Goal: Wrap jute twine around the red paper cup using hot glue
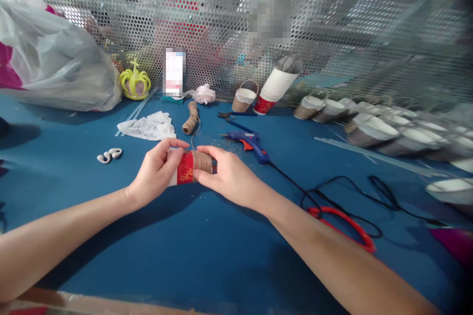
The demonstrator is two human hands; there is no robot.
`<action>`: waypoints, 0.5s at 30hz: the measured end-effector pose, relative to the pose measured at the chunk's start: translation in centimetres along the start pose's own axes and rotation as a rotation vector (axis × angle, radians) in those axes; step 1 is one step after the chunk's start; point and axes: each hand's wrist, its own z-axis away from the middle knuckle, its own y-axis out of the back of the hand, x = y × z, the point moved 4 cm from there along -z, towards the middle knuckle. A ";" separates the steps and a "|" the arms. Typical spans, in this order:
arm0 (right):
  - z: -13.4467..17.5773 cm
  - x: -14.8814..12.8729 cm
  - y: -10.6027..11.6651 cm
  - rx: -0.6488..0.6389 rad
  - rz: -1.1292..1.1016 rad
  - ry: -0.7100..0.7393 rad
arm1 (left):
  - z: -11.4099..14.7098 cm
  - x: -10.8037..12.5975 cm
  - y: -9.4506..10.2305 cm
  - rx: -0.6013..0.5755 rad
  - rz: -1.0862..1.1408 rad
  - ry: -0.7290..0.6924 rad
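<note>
Twine wraps a gold-printed red cup, left hand and right hand both clamped on it.

From the head, one camera looks forward and down at the surface, close, from its near side.

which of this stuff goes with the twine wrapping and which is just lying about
Seem to belong:
- paper cup, held by left hand and right hand
- twine around it, running to the twine bundle
- glue gun, probably
- stacked cups, likely

Seem just lying about:
- yellow crown
- plastic bag
- lit screen
</note>
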 end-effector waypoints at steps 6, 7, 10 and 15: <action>0.3 0.2 0.0 0.028 -0.015 0.021 | 0.1 0.0 0.0 -0.003 -0.046 -0.058; 0.4 0.3 0.1 0.034 -0.029 0.030 | 0.2 0.1 0.1 -0.005 -0.054 -0.083; 0.6 1.1 0.7 -0.011 -0.171 0.025 | 0.5 0.5 0.0 -0.045 -0.101 -0.194; 0.9 2.3 1.2 -0.102 -0.360 -0.006 | 1.1 1.0 -0.4 -0.164 -0.202 -0.334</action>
